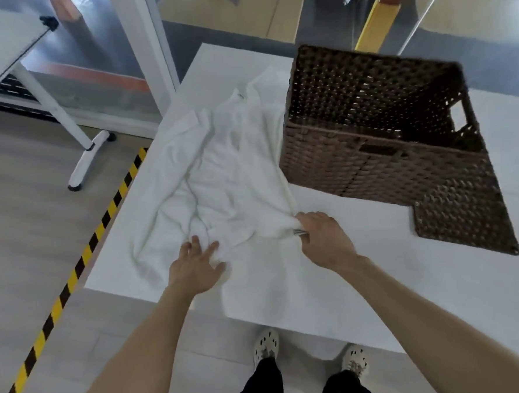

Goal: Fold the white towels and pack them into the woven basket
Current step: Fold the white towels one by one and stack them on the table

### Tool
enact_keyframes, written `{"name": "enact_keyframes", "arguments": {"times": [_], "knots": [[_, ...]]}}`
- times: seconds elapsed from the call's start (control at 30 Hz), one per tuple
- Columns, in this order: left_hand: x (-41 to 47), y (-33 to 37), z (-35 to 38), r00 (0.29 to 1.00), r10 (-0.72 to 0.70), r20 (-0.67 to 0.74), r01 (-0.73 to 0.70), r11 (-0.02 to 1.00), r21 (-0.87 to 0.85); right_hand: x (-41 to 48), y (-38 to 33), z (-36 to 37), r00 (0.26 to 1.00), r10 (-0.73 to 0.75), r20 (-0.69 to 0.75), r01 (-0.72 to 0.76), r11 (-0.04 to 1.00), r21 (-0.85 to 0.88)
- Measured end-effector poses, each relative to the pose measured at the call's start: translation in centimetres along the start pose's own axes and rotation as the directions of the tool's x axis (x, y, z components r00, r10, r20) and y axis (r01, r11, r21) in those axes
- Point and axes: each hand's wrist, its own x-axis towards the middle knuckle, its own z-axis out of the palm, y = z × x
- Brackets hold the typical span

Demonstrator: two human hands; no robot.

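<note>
The white towels (220,168) lie in a soft, rumpled heap just left of the woven basket (356,166), touching its left wall. The heap's long axis runs from the basket's far-left corner toward the person. The basket is brown, rectangular and open-weave, with slot handles. In front of its near-left corner the right hand (324,241) clenches a bunched fold. Further left, the left hand (196,270) rests on the cloth with its fingers spread. Both sit on a smooth white table (379,280).

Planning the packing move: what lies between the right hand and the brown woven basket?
Head view: only bare white tabletop separates the right hand, gripping the crumpled white towel, from the brown woven basket.
</note>
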Motion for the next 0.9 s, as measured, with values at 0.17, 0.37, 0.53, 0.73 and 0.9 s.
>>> {"name": "enact_keyframes", "arguments": {"times": [0.17,0.37,0.53,0.73,0.9], "knots": [[0.6,4.7,-6.3,0.960,0.155,-0.232,-0.189,0.972,-0.136,-2.7,0.1,-10.9,0.998,0.023,0.061,-0.028,0.995,0.099],[-3.3,18.5,-14.7,0.671,0.511,-0.536,-0.728,0.593,-0.345,-4.6,1.1,-18.3,0.998,0.014,-0.053,-0.003,0.983,0.186],[-5.2,25.9,-19.1,0.618,0.501,-0.605,-0.759,0.579,-0.296,-9.0,6.0,-23.7,0.953,0.190,-0.234,-0.101,0.932,0.348],[-8.9,38.8,-24.8,0.581,0.548,-0.603,-0.813,0.428,-0.395,-15.6,12.1,-29.4,0.843,0.375,-0.385,-0.172,0.868,0.466],[-15.1,50.2,-27.4,0.482,0.716,-0.506,-0.859,0.499,-0.113,-20.9,18.8,-35.9,0.792,0.427,-0.436,-0.153,0.831,0.535]]}}
